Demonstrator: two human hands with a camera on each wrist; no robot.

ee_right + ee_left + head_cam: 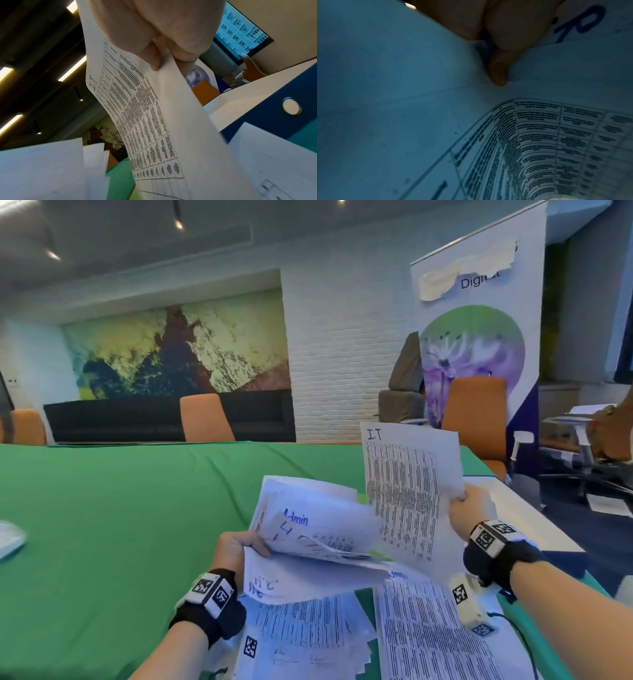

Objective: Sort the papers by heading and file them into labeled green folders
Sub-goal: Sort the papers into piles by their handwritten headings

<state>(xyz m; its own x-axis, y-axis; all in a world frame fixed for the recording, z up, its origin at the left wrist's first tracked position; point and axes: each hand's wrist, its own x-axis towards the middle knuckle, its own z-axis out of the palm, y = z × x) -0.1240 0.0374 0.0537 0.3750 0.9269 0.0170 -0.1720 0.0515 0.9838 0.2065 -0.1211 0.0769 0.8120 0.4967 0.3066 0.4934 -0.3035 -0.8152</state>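
My right hand (463,501) pinches the right edge of a printed sheet headed "I.T" (407,494) and holds it upright above the table; the right wrist view shows the same I.T sheet (145,108) between thumb and fingers. My left hand (239,546) grips a fanned bundle of papers (315,542), the top one headed "Admin" in blue. In the left wrist view a fingertip (499,75) presses into those sheets. More printed papers (308,628) lie loose under both hands, with dark green folder corners (364,601) showing between them.
The table has a green cloth (120,508). A white and blue board (534,529) lies at the right edge. Orange chairs (205,417) stand behind the table, and a roll-up banner (479,337) stands at the back right. A white object (10,537) sits far left.
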